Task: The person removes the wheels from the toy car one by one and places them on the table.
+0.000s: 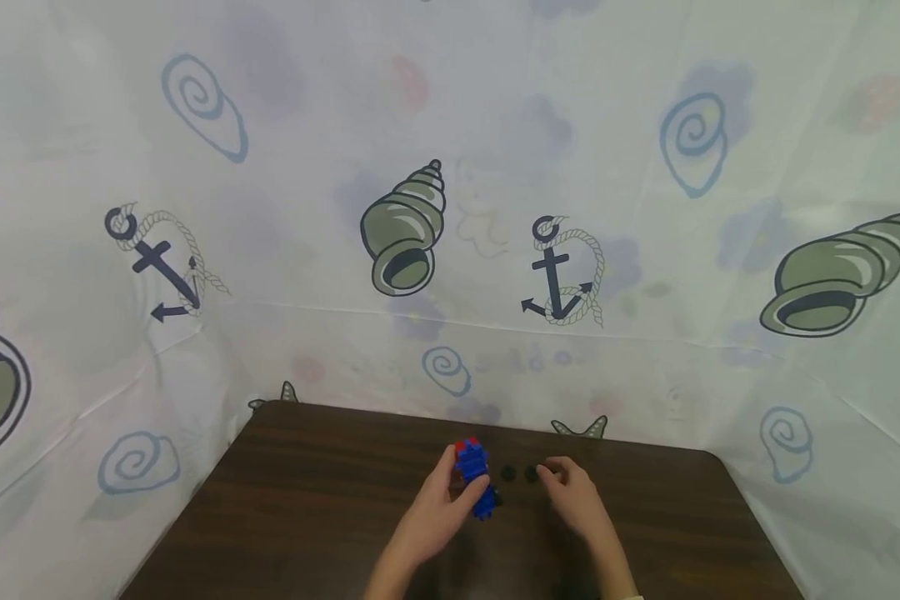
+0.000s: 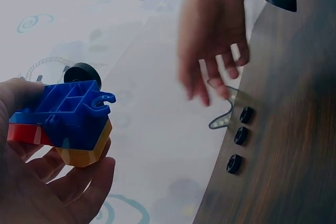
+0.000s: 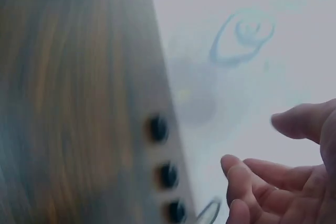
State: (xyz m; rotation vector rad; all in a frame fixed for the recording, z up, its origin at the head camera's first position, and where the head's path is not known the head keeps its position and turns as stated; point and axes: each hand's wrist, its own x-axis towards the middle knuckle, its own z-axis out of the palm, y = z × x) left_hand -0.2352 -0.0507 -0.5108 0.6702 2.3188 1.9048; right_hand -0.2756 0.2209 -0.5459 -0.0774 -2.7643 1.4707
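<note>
My left hand (image 1: 438, 508) grips a toy vehicle (image 1: 474, 471) made of blue, red and yellow plastic parts. In the left wrist view, the blue underside of the toy vehicle (image 2: 68, 103) faces up, and one black wheel (image 2: 83, 75) sits on its far side. Three loose black toy wheels (image 3: 158, 128) stand in a row on the table. My right hand (image 1: 576, 498) hovers by these wheels, thumb and fingers apart, with nothing between them. From the head camera only two loose wheels (image 1: 508, 473) show; the right hand may hide the third.
The dark wooden table (image 1: 330, 483) ends just behind the wheels. A pale curtain (image 1: 300, 167) printed with shells, anchors and starfish hangs behind and on both sides.
</note>
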